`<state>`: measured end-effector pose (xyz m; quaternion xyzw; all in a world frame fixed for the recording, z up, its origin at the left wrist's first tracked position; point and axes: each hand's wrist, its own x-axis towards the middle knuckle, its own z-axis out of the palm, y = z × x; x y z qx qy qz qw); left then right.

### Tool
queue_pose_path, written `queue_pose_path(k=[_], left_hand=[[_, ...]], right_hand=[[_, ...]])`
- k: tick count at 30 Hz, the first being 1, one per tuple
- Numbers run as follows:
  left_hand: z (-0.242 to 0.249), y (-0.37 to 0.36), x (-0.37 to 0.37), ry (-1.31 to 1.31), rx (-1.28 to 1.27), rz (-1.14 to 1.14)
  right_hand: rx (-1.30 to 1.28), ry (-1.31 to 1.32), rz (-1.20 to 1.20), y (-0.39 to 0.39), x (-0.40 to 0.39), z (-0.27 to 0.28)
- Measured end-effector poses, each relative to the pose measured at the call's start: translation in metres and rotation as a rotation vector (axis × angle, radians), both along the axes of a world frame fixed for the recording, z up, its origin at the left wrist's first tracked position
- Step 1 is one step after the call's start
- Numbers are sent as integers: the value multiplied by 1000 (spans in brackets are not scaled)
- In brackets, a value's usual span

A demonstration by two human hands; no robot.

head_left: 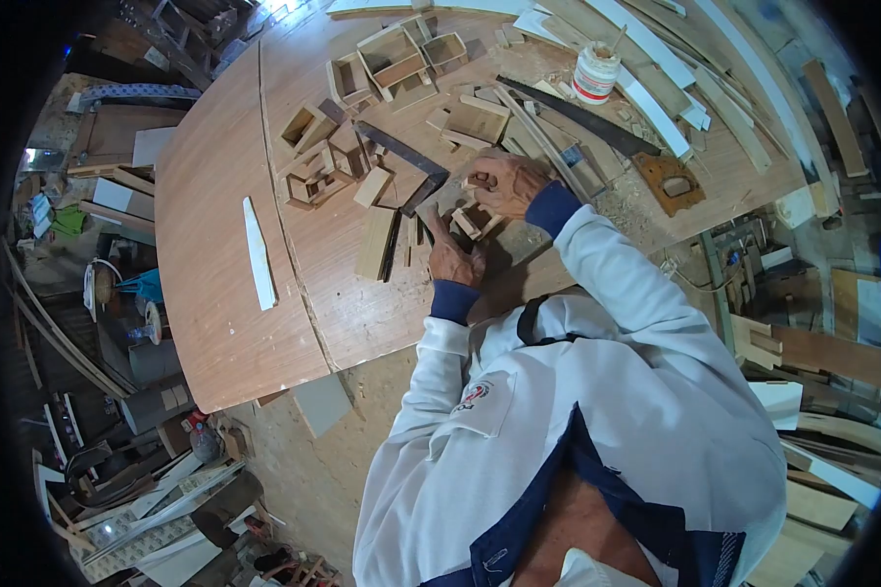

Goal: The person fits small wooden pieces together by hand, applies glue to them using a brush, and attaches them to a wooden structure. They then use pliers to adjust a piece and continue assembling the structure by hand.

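Note:
Near the table's front edge, my left hand [457,262] is at a small wooden frame [472,223], one finger stretched along its left side and the rest curled against it. Just above and to the right is my right hand [511,186], its fingers bent together in a pinch; whatever is between the fingertips is too small to make out. A dark metal try square [401,157] lies left of both hands. Beside my left hand are a wooden block [375,243] with a dark strip along its edge and a smaller block [373,186].
Several small wooden boxes [394,61] stand farther back on the wooden table [215,205]. A handsaw [668,183] lies at the right, near a white glue jar [596,73] and long strips [646,103]. A white sliver [258,254] lies at left. Scrap wood surrounds the table.

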<state>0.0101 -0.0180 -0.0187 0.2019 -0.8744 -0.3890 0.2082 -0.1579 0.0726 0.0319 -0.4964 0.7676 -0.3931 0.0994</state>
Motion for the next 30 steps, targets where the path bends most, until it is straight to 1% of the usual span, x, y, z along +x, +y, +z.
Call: queue_pose_path(k=[1,2,4,5,8,10,11,13,17,19,20,22,23,25,26,28,29,30], left_hand=[[1,1,0,-8,35,-3],[3,1,-1,-7,35,-3],[5,2,-1,-38,74,9],[4,2,-1,-37,73,10],[4,2,-1,-6,104,4],[7,1,-2,3,50,-10],[6,1,-2,3,49,-10],[4,0,-2,7,37,-19],[2,-2,-2,-10,14,-22],[0,-4,-2,-29,-30,-12],[-1,-4,-2,-30,-29,-12],[-2,-4,-2,-25,2,-10],[-2,-5,-2,-25,2,-10],[-1,-5,-2,-37,37,-15],[-1,-5,-1,-39,37,-14],[8,-2,-2,-121,107,3],[6,-2,-3,-120,107,3],[4,-3,-3,-74,33,-1]], right_hand=[[127,-156,-84,2,1,4],[127,-155,-84,2,0,3],[-179,-96,-55,5,0,-2],[-179,-95,-55,7,-2,-4],[-164,-19,-22,10,-5,-5],[50,-162,-9,11,-8,-2],[49,-162,-9,11,-9,-4],[50,-45,34,11,-10,-9],[91,-53,25,12,-12,-7],[154,34,45,14,-13,-5],[155,34,46,13,-13,-7],[98,-133,67,10,-12,-14],[98,-133,67,8,-11,-18],[97,-37,92,2,-9,-23],[97,-38,93,1,-7,-26],[113,-60,118,-1,-4,-26],[113,-59,118,-1,-5,-25],[130,-51,119,-1,-4,-22]])
